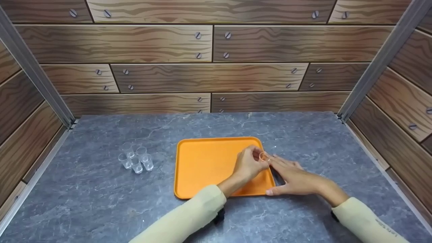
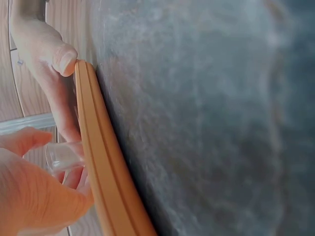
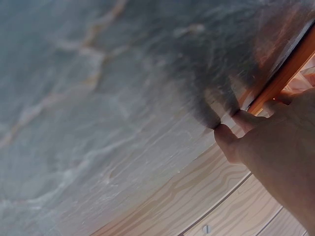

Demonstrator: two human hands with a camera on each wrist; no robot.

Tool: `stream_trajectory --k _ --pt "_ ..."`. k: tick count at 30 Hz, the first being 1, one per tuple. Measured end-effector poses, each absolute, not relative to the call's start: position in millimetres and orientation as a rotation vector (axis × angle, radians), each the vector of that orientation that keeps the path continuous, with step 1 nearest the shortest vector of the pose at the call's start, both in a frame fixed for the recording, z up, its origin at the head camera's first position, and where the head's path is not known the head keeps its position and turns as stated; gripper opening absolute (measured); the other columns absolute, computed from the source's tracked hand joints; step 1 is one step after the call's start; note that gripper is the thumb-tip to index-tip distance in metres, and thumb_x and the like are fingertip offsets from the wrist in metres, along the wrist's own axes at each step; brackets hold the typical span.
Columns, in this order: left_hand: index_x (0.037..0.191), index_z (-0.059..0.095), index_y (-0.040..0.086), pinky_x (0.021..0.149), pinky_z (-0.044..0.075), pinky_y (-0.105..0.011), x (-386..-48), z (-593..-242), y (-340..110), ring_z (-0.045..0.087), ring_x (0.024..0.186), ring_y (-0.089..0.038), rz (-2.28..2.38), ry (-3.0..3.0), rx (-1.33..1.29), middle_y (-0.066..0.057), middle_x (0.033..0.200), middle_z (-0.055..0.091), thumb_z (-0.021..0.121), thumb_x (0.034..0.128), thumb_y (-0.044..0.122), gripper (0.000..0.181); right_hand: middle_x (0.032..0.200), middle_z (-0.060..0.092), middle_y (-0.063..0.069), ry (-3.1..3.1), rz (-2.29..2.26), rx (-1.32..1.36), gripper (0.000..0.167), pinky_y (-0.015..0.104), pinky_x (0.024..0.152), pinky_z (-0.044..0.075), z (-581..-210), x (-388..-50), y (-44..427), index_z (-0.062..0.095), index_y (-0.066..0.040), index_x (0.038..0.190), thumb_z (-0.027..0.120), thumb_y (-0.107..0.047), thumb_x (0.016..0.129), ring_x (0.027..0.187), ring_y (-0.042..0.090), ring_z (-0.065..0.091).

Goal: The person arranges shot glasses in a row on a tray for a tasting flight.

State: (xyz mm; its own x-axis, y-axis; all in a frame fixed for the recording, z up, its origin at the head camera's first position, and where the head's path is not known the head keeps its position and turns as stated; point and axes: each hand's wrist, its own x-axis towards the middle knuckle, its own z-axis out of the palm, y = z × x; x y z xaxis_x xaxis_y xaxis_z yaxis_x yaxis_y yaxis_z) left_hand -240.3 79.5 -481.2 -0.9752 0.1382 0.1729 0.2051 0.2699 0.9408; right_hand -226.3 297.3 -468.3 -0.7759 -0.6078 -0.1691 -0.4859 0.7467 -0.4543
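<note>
My left hand point(image 1: 247, 164) reaches over the right side of an orange tray point(image 1: 206, 168). Its thumb and fingers pinch a small clear shot glass point(image 1: 264, 157) near the tray's right rim; the left wrist view shows this glass point(image 2: 63, 156) between them. My right hand point(image 1: 295, 177) lies along the right edge of the tray with extended fingers. Its thumb touches the near right corner, and its foremost fingertips come close to the glass. In the right wrist view, some fingertips of the right hand point(image 3: 275, 142) rest on the tabletop beside the tray's rim point(image 3: 285, 73).
Several clear shot glasses point(image 1: 136, 165) stand grouped on the grey marbled table point(image 1: 101, 202), left of the tray. Wood-patterned panels point(image 1: 162, 44) close off the back and both sides, with metal posts point(image 1: 37, 67) at the corners.
</note>
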Motion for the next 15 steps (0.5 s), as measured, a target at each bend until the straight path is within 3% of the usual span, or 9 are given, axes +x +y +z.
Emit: stream_trajectory --k 5,15 --pt "0.11 0.071 0.0 0.081 0.057 -0.022 -234.3 -473.9 74.0 0.067 0.086 -0.011 -1.922 -2.442 -0.298 -0.005 0.097 0.072 0.087 0.0796 0.0 0.035 0.18 0.013 0.013 2.642 -0.576 -0.869 0.116 0.087 0.115 0.003 -469.4 -227.1 296.9 0.017 -0.01 0.175 0.073 -0.07 0.094 0.163 0.046 0.011" --pt "0.118 0.07 -0.002 0.087 0.058 -0.026 -232.0 -470.7 64.2 0.071 0.099 -0.025 -2.037 -2.409 -0.247 -0.008 0.106 0.073 0.091 0.0825 0.003 0.041 0.182 0.012 0.007 2.646 -0.579 -0.883 0.111 0.09 0.113 0.007 -472.1 -229.9 297.7 0.024 -0.011 0.174 0.074 -0.07 0.094 0.163 0.045 0.012"
